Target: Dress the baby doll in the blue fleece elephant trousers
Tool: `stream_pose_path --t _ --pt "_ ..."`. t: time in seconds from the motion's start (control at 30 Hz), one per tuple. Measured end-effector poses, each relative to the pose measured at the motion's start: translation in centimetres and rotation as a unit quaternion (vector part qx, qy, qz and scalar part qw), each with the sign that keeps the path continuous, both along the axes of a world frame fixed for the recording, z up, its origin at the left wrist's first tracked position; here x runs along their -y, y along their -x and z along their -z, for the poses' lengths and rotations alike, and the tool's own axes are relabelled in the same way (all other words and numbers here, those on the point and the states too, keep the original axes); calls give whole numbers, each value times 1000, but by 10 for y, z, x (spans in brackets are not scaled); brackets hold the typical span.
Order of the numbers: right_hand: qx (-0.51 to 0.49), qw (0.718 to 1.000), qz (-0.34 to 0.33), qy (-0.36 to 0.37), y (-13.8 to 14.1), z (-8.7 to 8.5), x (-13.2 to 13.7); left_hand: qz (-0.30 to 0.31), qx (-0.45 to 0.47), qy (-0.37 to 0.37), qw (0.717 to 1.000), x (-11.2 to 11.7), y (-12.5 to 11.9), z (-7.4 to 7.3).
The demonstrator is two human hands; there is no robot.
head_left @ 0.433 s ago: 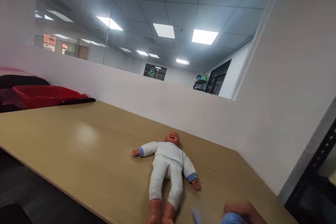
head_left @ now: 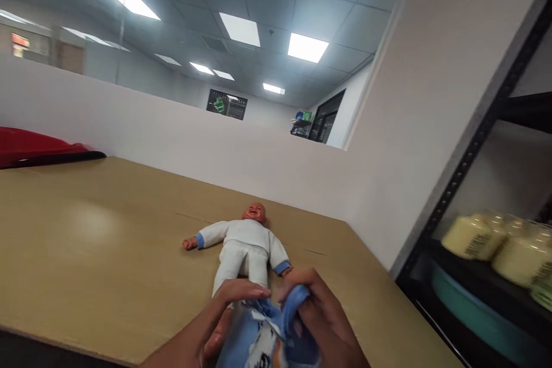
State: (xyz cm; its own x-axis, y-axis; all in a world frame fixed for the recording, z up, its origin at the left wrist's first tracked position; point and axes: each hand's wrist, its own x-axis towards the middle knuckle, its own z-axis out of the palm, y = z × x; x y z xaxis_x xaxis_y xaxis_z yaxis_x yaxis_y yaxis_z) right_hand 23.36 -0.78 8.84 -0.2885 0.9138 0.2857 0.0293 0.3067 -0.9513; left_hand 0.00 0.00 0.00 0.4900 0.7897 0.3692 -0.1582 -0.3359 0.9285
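Note:
A doll (head_left: 245,238) in white clothes with blue cuffs lies on its back on the wooden table, arms spread and head away from me. Just in front of it, low in the view, I hold a soft blue item with a printed picture (head_left: 263,339); its exact kind I cannot make out. My left hand (head_left: 235,299) grips its left upper edge. On the other side my right hand (head_left: 321,313) is closed around a raised blue fold of it. My hands and the item cover the doll's lower legs in part.
The table (head_left: 107,276) meets a white wall (head_left: 194,152) with a window above. A red basin (head_left: 38,146) is beyond the far left corner. To the right, a black metal shelf (head_left: 452,178) carries cream-coloured bottles (head_left: 474,236) above a teal basin (head_left: 478,313).
Both hands now show at the lower middle with the blue item between them; before, only a blurred hand and blue patches showed lower right. The view has turned right, and the doll lies unmoved.

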Motion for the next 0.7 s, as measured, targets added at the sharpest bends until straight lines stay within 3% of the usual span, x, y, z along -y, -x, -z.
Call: stream_pose_path --t 0.07,0.1,0.2,0.3,0.37,0.47,0.57,0.7 --pt "-21 998 -50 13 0 -10 -3 73 -22 25 997 -12 -4 -3" --pt "-32 997 -74 17 -1 -14 -6 78 -47 31 995 -17 -6 -1" --pt "-57 991 -122 2 -12 -21 -14 -8 -151 41 988 -27 1 17" --pt "-36 995 -82 -50 -24 -18 -23 -56 -192 44 979 -32 24 35" --pt "-16 995 -61 -77 -29 -11 -29 -57 -204 38 977 -32 38 38" --pt "-5 997 -52 -52 -29 1 -33 -47 -217 32 975 -28 42 26" --pt "88 996 -23 -27 -25 7 -27 -37 -236 5 971 -22 30 3" --pt "228 970 -90 -9 -15 14 -10 -55 -268 -19 962 -13 20 -24"
